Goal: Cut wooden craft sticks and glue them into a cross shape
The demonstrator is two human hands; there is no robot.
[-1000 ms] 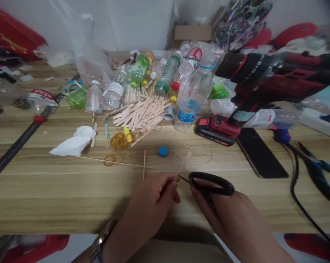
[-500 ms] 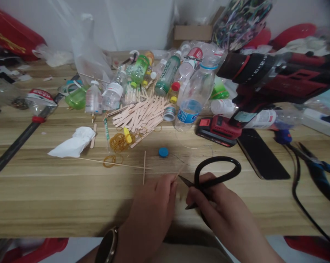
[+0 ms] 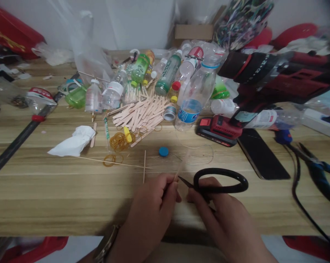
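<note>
My left hand is closed on a thin wooden stick, pinched between thumb and forefinger with one end pointing up and away. My right hand grips black-handled scissors. Their dark pointed tip is at the stick, just beside my left fingertips. Beyond my hands lies a blue bottle cap. A short stick crosses the end of a longer thin stick, left of the cap. Whether the blade touches the held stick cannot be made out.
Craft sticks, rubber bands and a clear bottle lie beyond. A red and black drill stands at right, near a phone and pliers. White tissue is at left.
The scissors have turned, so their blades look closer together and the handle loop sits lower and further right. My left fingers have shifted slightly on the stick.
</note>
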